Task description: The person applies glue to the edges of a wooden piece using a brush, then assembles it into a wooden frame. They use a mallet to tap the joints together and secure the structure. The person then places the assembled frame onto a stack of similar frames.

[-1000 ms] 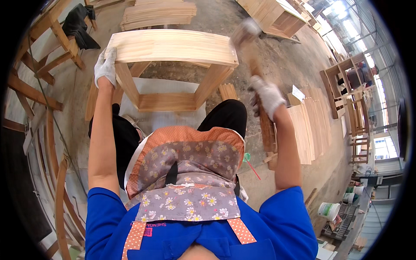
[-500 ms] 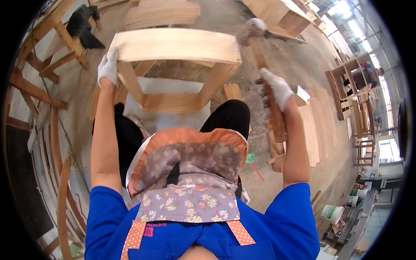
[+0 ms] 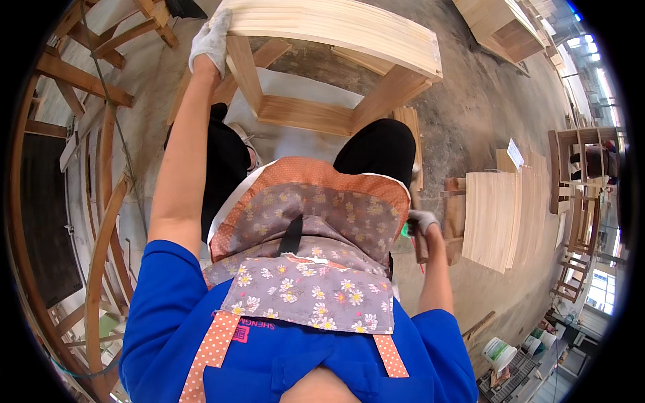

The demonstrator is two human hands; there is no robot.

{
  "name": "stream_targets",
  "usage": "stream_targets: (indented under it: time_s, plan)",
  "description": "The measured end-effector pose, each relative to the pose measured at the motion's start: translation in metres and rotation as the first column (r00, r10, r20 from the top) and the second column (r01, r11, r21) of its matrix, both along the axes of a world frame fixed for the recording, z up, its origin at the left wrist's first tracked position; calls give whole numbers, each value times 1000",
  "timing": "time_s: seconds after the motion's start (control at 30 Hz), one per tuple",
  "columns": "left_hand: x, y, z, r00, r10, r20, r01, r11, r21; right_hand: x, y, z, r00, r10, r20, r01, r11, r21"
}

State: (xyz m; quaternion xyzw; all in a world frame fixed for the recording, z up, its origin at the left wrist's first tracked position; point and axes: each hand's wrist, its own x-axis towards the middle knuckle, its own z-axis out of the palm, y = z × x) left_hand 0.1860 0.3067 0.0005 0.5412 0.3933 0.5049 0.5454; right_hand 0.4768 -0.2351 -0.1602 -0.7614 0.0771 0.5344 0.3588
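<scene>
A pale wooden box frame stands on its side ahead of my legs, with its broad top board toward me. My left hand, in a whitish glove, is closed around the left end of that board. Low beside my right knee, my right hand, also gloved, grips a wooden-handled mallet. The mallet's head end is mostly hidden by my knee and apron, so its shape cannot be made out here.
Stacked pale boards lie on the floor to the right. At left stand wooden trestles and curved timber. A wooden cabinet is at the far right. White buckets sit at lower right, and a person works near distant shelving.
My right hand has swung the mallet down from beside the frame's right end to beside my knee. My left hand stays on the frame. The view has shifted, so the frame appears higher and further right.
</scene>
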Motion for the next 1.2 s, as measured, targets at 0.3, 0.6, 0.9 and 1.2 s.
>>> stream_targets:
  time_s: [0.3,0.6,0.9,1.2]
  plan:
    - [-8,-11,3,999,-38,38,45,980,-192,-40,-17,-10,992,-120,-39,118,991,-59]
    - [-1,3,-30,994,44,-96,-26,983,181,-33,-18,-67,999,-28,16,29,999,-43]
    - [-36,-35,-26,911,282,-301,-119,879,463,1,-63,-71,882,385,273,-275,889,-366]
    - [-50,-30,-41,796,55,603,5,995,-97,-18,200,274,-167,-34,985,-621,780,-78]
